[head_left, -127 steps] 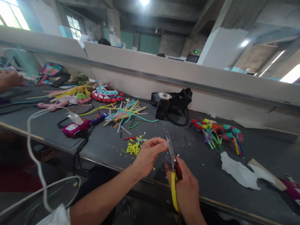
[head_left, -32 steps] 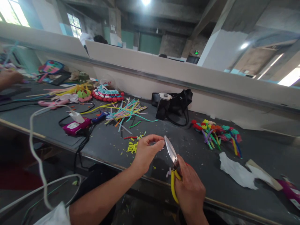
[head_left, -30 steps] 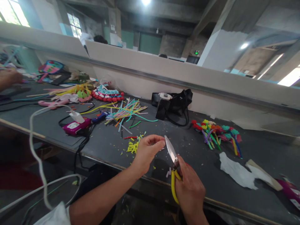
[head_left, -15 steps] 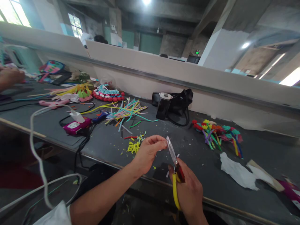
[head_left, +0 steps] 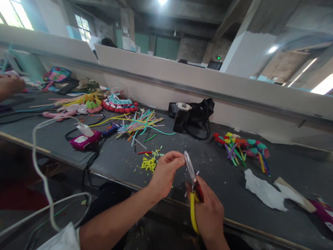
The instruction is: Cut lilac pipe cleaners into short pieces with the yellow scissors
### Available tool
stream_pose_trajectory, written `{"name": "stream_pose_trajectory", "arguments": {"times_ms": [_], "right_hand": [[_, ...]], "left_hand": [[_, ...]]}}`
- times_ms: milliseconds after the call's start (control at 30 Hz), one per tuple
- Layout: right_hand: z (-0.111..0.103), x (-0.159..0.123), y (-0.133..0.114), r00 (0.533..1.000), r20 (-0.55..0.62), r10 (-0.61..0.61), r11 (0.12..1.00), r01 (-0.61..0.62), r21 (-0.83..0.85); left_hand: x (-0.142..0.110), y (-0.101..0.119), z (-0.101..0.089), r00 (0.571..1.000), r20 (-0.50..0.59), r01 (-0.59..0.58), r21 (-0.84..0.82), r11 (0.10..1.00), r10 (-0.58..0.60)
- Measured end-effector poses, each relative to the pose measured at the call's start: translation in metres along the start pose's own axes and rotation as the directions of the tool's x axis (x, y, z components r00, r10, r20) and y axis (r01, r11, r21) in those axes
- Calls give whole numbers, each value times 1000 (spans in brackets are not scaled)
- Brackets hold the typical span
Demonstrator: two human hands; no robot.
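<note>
My right hand (head_left: 209,211) grips yellow-handled scissors (head_left: 191,184), blades pointing up and away over the dark table (head_left: 125,159). My left hand (head_left: 166,170) pinches something small against the blades' tip; it is too small to name. A few pale cut bits (head_left: 197,172) lie by the blades. Yellow cut scraps (head_left: 148,163) sit just left of my left hand.
Loose coloured pipe cleaners (head_left: 140,125) lie at centre left, finished pipe-cleaner flowers (head_left: 240,146) at right. A black bag with a phone (head_left: 191,116) stands behind. A pink device (head_left: 84,140) with cables, white paper (head_left: 264,191) and another person's hand (head_left: 10,85) are in view.
The scissor blades, spread 1 s ago, have come together beside my left fingertips. Both hands stay in about the same place.
</note>
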State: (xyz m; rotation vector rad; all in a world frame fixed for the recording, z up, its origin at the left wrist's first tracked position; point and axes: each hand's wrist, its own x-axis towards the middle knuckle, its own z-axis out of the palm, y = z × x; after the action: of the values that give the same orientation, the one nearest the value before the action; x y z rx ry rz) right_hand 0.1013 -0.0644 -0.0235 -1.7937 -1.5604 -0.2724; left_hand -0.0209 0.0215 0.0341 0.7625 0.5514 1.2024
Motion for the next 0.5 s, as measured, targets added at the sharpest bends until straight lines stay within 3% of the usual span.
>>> {"name": "stream_pose_trajectory", "arguments": {"times_ms": [500], "right_hand": [[-10, 3, -4, 997, 66, 27, 997, -32, 66]], "left_hand": [[0, 2, -1, 999, 33, -15, 55, 998, 13]]}}
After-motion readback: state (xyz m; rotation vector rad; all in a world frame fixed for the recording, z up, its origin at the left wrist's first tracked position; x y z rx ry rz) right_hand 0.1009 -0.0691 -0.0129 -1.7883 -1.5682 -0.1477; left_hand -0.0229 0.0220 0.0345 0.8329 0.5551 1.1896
